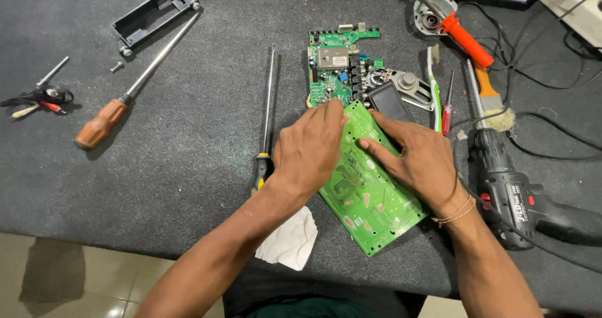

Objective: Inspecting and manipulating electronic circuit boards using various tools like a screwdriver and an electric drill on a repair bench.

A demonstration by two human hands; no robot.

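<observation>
From the head cam we press our left hand [310, 150] & right hand [411, 156], fingers flat, neither clenched, on the large bright-green rectangular circuit board [367, 196] lying mid-table on the dark grey felt table [188, 149], w/ a yellow-black screwdriver [266, 124] just left.

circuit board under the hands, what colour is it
Bright green circuit board, with pale markings; seen in the head view.
</observation>
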